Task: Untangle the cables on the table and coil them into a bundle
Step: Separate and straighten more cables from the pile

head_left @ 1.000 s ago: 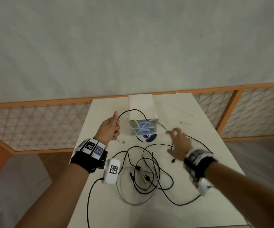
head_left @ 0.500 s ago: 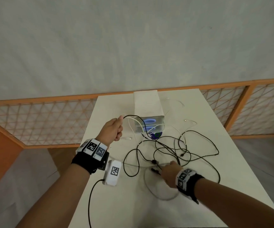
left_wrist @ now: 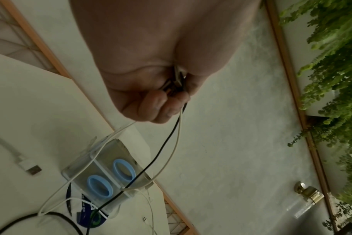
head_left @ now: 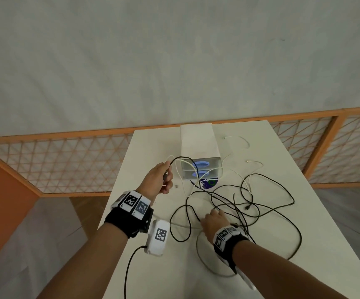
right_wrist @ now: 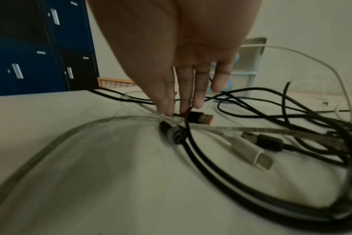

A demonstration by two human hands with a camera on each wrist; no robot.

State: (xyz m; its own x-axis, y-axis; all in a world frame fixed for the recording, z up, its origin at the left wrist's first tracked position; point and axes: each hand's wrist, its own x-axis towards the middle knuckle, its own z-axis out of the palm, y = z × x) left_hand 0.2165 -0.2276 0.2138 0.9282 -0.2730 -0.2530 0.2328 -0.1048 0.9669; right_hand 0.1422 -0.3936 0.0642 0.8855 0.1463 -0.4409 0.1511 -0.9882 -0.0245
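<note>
A tangle of black cables (head_left: 250,203) lies spread over the white table (head_left: 317,244), mixed with thin white cables (head_left: 249,182) and a clear grey cable (head_left: 202,262). My left hand (head_left: 166,178) is raised at the table's left and grips the ends of a black and a white cable; the left wrist view shows the fist (left_wrist: 169,101) curled round the plugs. My right hand (head_left: 214,214) reaches down at the tangle's near side with fingers straight. In the right wrist view its fingertips (right_wrist: 183,109) touch the clear cable beside a black USB plug (right_wrist: 200,118).
A clear case with two blue rings (head_left: 200,169) stands mid-table, a white box (head_left: 196,139) behind it and a dark disc (head_left: 209,183) in front. Loose white cable ends (head_left: 239,140) lie at the back right. An orange lattice fence (head_left: 66,160) borders the far edge.
My right hand came from beside the clear case down to the near side of the tangle. The black cables now lie spread further right. My left hand kept its grip.
</note>
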